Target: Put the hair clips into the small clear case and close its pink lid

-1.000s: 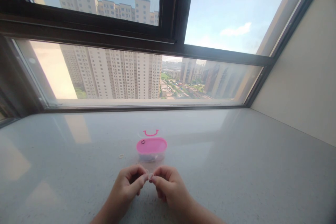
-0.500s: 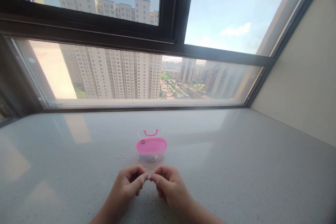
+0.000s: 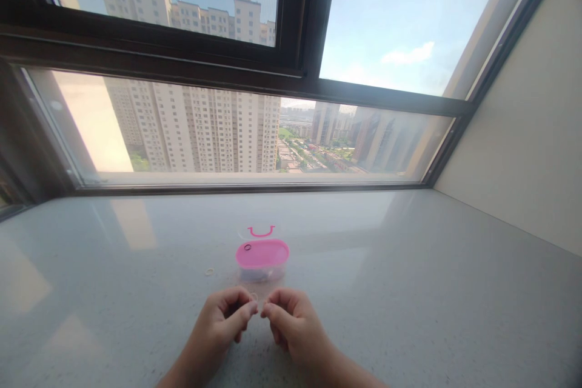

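Note:
My left hand (image 3: 227, 318) is closed, with thumb and index finger pinching a small pale ring (image 3: 254, 297). It looks like a thin elastic band. Just to its right, my right hand (image 3: 293, 318) is closed in a similar pinch; whatever lies between its fingertips is too small to make out. A narrow gap separates the two sets of fingertips. Beyond them sits a clear oval box with a pink lid (image 3: 266, 254), and a small dark ring (image 3: 248, 247) rests on that lid. Left of the box, another pale ring (image 3: 209, 271) lies on the speckled surface.
Behind the box lies a curved pink piece (image 3: 262, 233), its surroundings see-through. The pale speckled sill (image 3: 409, 291) runs to a dark window frame (image 3: 254, 190) at the back. A plain wall (image 3: 522, 151) bounds the right side.
The fingertips have drawn slightly apart. A thin pale loop that showed at the right fingertips is hardly visible now. The box and loose rings stay in place.

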The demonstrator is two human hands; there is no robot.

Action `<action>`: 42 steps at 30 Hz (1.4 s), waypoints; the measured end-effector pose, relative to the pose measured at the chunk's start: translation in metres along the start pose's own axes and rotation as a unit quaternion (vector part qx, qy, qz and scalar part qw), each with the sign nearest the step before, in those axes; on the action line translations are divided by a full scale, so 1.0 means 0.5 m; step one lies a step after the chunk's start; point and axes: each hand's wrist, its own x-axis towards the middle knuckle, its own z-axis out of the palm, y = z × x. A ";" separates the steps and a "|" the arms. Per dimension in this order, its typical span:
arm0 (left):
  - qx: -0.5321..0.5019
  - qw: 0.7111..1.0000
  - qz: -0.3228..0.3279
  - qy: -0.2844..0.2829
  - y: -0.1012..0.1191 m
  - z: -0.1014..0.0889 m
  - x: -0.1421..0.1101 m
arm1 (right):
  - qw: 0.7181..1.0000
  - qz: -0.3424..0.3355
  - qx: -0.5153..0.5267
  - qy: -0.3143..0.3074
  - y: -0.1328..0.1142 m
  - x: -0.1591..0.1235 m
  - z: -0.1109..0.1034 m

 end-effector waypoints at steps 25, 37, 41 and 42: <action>0.005 1.000 0.006 -0.013 0.000 0.001 0.001 | 0.999 0.034 0.029 -0.002 -0.013 -0.006 0.001; 0.007 1.000 0.001 -0.018 0.005 0.000 0.003 | 0.999 0.023 0.046 -0.008 0.003 -0.001 -0.001; 0.010 1.000 0.006 -0.020 0.003 -0.002 0.003 | 0.999 0.020 0.041 -0.007 0.002 -0.001 -0.003; 0.010 1.000 0.006 -0.020 0.002 -0.002 0.003 | 0.999 0.020 0.038 -0.004 0.001 -0.001 -0.003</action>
